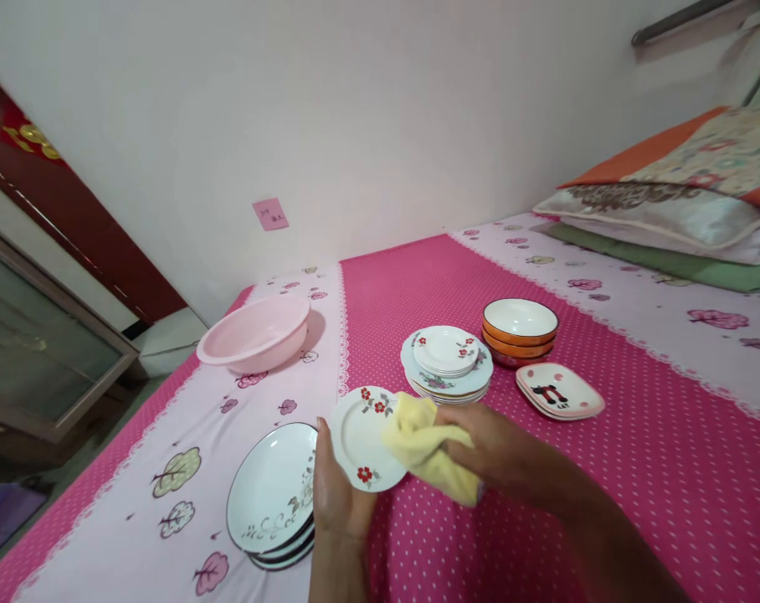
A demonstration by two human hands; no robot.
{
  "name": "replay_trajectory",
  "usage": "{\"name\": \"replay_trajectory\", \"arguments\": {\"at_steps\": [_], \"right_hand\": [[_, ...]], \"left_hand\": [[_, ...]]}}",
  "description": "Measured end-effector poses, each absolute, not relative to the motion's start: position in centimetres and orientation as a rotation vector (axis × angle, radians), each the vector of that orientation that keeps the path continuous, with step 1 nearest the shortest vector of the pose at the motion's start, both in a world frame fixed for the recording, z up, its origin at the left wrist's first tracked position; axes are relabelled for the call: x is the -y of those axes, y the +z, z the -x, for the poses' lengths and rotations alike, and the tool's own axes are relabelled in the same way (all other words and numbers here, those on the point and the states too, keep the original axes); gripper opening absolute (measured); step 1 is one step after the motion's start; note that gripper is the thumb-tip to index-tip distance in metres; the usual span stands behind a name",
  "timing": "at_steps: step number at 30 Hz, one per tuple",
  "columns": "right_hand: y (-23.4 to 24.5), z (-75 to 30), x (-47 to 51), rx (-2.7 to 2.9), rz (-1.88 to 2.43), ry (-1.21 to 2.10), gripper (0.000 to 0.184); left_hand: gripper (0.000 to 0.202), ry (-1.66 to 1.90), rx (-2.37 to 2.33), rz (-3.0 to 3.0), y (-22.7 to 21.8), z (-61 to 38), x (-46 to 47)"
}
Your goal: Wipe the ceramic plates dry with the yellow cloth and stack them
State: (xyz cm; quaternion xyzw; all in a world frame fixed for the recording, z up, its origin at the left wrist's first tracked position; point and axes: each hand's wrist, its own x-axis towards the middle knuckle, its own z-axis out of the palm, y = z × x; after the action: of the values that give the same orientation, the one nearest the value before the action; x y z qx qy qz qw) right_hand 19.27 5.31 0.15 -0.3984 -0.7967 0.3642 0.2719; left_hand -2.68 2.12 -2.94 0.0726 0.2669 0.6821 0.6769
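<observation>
A small white plate (361, 435) with red flowers is held up by my left hand (337, 486), thumb along its left edge and the other fingers hidden beneath. My right hand (474, 440) is closed around a crumpled yellow cloth (418, 435), which touches the plate's right side. Close to my left hand lies a stack of larger white plates (273, 486) with dark rims and a grey flower pattern. Beyond my right hand, several small flowered plates (446, 347) rest on a stack of bigger pale blue plates (408, 356).
Orange bowls (518, 339) are stacked behind square pink-rimmed plates (572, 389) at the right. A pink basin (254, 335) sits at the back left on the patterned bedsheet (392, 293). Folded bedding and pillows (669, 209) are piled at the far right, against the white wall (386, 126).
</observation>
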Motion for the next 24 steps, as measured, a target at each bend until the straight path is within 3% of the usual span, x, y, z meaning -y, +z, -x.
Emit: {"name": "replay_trajectory", "arguments": {"at_steps": [5,9,12,17,24], "right_hand": [[0.1,-21.3,-7.5,1.772,1.464,0.603,0.019],[0.4,-20.3,-6.9,1.675,1.337,0.351,0.025],[1.4,-18.9,-5.3,1.859,1.068,0.439,0.028],[2.9,-18.1,-3.4,2.079,0.877,1.021,0.035],[1.0,-16.9,-5.0,1.877,1.241,0.854,0.059]], "left_hand": [[0.052,1.457,-0.683,-0.159,-3.0,1.7,-2.0],[0.055,1.296,-0.573,-0.202,-3.1,0.2,-2.1],[0.050,1.268,-0.554,-0.208,-3.0,-0.6,-2.1],[0.047,1.237,-0.499,-0.257,-3.0,-0.5,-2.2],[0.038,1.247,-0.577,-0.336,-2.9,-0.8,-1.6]]}}
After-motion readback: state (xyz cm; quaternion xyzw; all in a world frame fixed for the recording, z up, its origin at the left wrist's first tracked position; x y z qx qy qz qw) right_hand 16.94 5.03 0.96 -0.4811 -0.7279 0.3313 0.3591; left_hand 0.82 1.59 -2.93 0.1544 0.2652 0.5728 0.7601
